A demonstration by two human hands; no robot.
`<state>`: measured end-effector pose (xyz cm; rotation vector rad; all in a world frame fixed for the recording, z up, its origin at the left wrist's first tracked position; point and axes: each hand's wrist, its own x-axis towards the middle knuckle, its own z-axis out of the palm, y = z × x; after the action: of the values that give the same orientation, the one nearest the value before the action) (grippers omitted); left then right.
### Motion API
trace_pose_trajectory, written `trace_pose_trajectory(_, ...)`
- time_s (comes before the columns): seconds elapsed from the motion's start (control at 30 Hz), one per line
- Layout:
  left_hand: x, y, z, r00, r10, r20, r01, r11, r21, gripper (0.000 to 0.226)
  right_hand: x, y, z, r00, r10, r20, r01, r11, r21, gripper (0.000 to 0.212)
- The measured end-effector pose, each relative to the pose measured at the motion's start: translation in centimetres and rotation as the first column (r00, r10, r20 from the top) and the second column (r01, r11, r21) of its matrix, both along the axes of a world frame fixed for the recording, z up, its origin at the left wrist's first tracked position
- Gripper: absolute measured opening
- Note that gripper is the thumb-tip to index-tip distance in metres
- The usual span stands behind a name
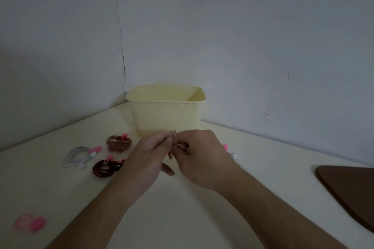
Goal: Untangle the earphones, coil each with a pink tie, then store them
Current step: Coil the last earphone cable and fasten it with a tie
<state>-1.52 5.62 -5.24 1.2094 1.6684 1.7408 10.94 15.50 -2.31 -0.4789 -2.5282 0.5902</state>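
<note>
My left hand [149, 152] and my right hand [199, 153] meet above the table, both pinching a thin brownish earphone cable [172, 134] whose loops show between the fingers. To the left lie three coiled earphones, each with a pink tie: a white pair [78, 156], a light brown coil [119, 143] and a dark red coil [104, 168]. Behind my right hand a white earbud [233, 155] and a pink tie [225, 146] peek out. A pale yellow bin [166, 108] stands open just behind my hands.
A pink tie or ring [30, 223] lies alone near the table's front left. A dark brown board [350, 190] sits at the right edge. The cream table [182, 218] meets grey walls in a corner behind the bin.
</note>
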Motion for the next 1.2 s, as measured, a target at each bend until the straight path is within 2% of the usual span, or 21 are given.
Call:
trace_pose_trajectory(0.13,-0.3,-0.1,0.1,1.0,-0.024,0.002,0.024,1.0,0.0,0.033,-0.1,0.1,-0.7,0.994,0.05,-0.093,-0.038,0.991,0.125,0.015)
trace_pose_trajectory(0.27,-0.3,-0.2,0.0,0.995,-0.055,0.079,0.057,0.998,-0.024,0.037,-0.1,0.2,-1.2,0.99,0.056,-0.131,-0.03,0.981,0.193,0.006)
trace_pose_trajectory(0.43,-0.4,-0.1,0.3,0.973,-0.098,0.211,0.097,0.995,0.014,0.037,-0.2,0.3,-1.5,0.971,0.048,-0.236,-0.033,0.997,0.065,0.009)
trace_pose_trajectory(0.57,-0.6,0.0,0.1,0.972,-0.109,0.208,0.11,0.994,0.005,0.036,-0.3,-0.2,-2.0,0.966,0.044,-0.255,-0.037,0.999,0.03,0.01)
trace_pose_trajectory(0.73,-0.5,0.5,0.0,0.96,-0.089,0.264,0.105,0.993,-0.049,0.044,-0.2,-0.1,-1.8,0.978,0.029,-0.205,-0.038,0.998,-0.04,0.032)
trace_pose_trajectory(0.8,-0.4,0.5,0.0,0.951,-0.076,0.3,0.096,0.994,-0.054,0.042,-0.1,0.1,-1.4,0.986,0.031,-0.161,-0.055,0.988,-0.143,0.024)
trace_pose_trajectory(0.9,-0.4,0.3,-0.1,0.939,-0.048,0.34,0.07,0.996,-0.055,0.026,0.1,0.0,-1.2,0.989,0.021,-0.148,-0.068,0.945,-0.32,0.016)
trace_pose_trajectory(0.97,-0.5,0.4,-0.2,0.928,-0.031,0.372,0.055,0.997,-0.055,0.027,0.2,-0.1,-1.2,0.986,0.011,-0.165,-0.068,0.938,-0.341,0.014)
trace_pose_trajectory(1.07,-0.3,0.6,0.1,0.934,-0.012,0.357,0.045,0.995,-0.084,0.04,0.1,-0.2,-1.4,0.984,0.002,-0.176,-0.06,0.944,-0.325,0.015)
trace_pose_trajectory(1.2,-0.5,0.3,0.1,0.934,-0.008,0.358,0.044,0.995,-0.094,0.03,0.1,-0.2,-1.7,0.983,-0.021,-0.18,-0.034,0.956,-0.293,0.013)
